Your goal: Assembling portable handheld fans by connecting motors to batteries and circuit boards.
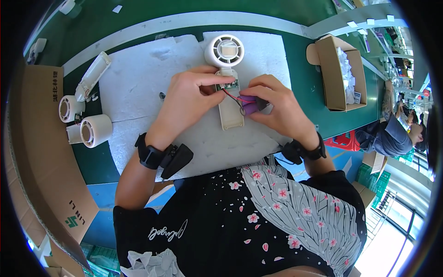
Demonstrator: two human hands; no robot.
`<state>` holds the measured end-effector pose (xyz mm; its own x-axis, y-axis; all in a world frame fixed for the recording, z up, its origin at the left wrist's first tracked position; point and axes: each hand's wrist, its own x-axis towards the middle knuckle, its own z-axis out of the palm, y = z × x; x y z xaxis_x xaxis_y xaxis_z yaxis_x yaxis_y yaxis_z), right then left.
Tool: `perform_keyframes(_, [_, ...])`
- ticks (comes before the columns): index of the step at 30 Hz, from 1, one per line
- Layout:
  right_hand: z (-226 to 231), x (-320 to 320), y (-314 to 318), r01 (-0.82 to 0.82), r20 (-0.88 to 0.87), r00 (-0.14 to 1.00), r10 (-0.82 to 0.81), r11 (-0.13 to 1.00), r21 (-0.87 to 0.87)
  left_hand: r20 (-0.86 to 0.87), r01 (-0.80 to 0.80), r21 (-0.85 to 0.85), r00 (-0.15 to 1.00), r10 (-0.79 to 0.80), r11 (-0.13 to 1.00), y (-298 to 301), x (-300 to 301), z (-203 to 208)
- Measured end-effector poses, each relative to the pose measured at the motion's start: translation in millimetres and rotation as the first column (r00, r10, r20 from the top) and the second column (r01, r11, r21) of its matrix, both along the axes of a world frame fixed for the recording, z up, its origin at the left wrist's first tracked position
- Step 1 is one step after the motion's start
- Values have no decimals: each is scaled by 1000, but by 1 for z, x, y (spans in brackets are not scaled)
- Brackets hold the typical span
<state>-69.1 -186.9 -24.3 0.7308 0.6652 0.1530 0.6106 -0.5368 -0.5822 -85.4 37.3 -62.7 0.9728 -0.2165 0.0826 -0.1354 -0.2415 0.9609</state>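
A white handheld fan lies on the foam sheet, its round slotted head (pixel 224 51) pointing away from me and its handle shell (pixel 231 117) open toward me. A small green circuit board (pixel 234 85) sits in the upper part of the shell. Thumb and index finger of my left hand (pixel 189 94) close on the board's left side. Beside the shell, my right hand (pixel 286 106) grips a purple battery pack (pixel 249 108), partly hidden by the fingers. Red and black wires (pixel 234 98) run from the board toward the pack.
White foam sheets (pixel 138 78) cover the green table. At the left lie more fan parts (pixel 96 130) and a handle piece (pixel 93 76), beside a large cardboard box (pixel 41 138). An open carton (pixel 332 78) with white pieces stands right. Another person (pixel 392 136) sits far right.
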Motion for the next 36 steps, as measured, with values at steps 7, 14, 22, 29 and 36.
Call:
perform_keyframes(7, [11,-1,-15,100,-722,692,19,988,121,28,33,86,999,-36,996,1,-1,0])
perform_keyframes(14, [11,-7,-18,316,-898,328,291,862,395,137,-11,112,991,-4,994,-2,-1,1])
perform_keyframes(22, [7,-1,-19,63,-716,673,184,951,304,225,-39,226,974,-13,973,-3,-1,3])
perform_keyframes(29, [8,-3,-9,-104,-467,871,150,987,125,185,-50,197,983,13,979,-6,-1,9])
perform_keyframes(36, [-5,-11,5,-9,-337,941,35,997,78,151,45,252,985,-85,967,2,8,13])
